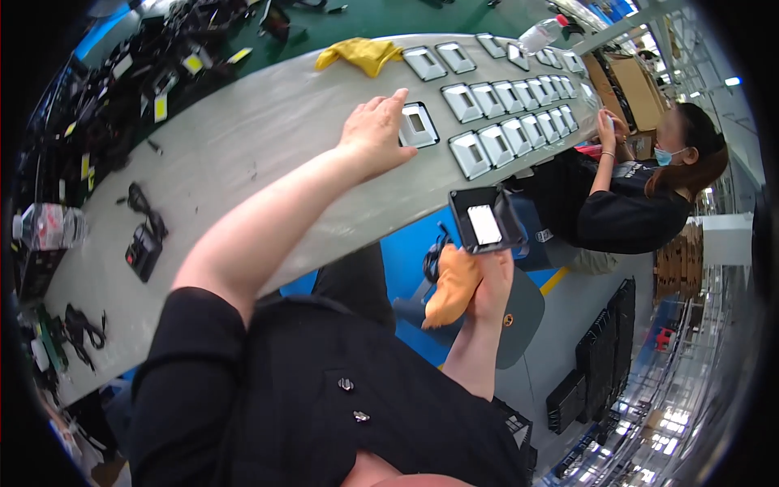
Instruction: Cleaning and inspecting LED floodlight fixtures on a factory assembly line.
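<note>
My left hand reaches over the grey table with its fingers stretched and its thumb apart. It is at the left edge of a rectangular silver panel with a dark rim and a small central window; whether it touches the panel I cannot tell. Lower right, off the table's near edge, my right hand is closed around a black tray-shaped housing with a white rectangle inside. An orange cloth hangs from that same hand. Several similar silver panels lie in rows to the right.
A yellow cloth lies at the table's far edge. Clear bottles stand at far right and at left. A black adapter with cord rests on the left. A masked co-worker sits at right. Dark parts are piled beyond the table.
</note>
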Demonstrator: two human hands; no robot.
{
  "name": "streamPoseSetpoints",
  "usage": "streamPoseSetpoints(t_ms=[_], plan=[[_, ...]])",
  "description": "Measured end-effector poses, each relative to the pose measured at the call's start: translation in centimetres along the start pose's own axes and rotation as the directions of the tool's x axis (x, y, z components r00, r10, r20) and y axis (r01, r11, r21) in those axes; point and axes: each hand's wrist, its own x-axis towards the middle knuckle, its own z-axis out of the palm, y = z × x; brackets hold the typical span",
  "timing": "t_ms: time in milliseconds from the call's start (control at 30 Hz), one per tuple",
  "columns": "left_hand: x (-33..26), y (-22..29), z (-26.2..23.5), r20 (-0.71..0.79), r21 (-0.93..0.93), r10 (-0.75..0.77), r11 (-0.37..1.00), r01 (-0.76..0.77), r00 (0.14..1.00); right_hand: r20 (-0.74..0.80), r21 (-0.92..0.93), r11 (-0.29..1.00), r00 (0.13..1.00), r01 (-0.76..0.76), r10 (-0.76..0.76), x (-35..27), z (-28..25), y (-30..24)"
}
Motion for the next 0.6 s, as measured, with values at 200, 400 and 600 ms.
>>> streamPoseSetpoints(t_ms=[200, 400, 600], plan=[[-13.1, -6.8, -6.9, 0.055, -0.047, 0.012, 0.999, -0.009, 0.998, 0.248, -0.628, 0.748, 0.966, 0.216, -0.070, 3.0, 4.1, -0.7], [-22.1, -10.0, -9.9, -0.024, -0.091, -0.043, 0.995, 0.040, 0.999, 0.732, -0.676, 0.223, 0.674, 0.703, 0.094, 5.4, 13.0, 0.4], [-24.3, -11.3, -9.5, -0.148, -0.208, -0.050, 0.978, 0.018, 0.988, 0.731, -0.597, 0.029, 0.529, 0.802, 0.432, 5.0, 19.4, 2.2]])
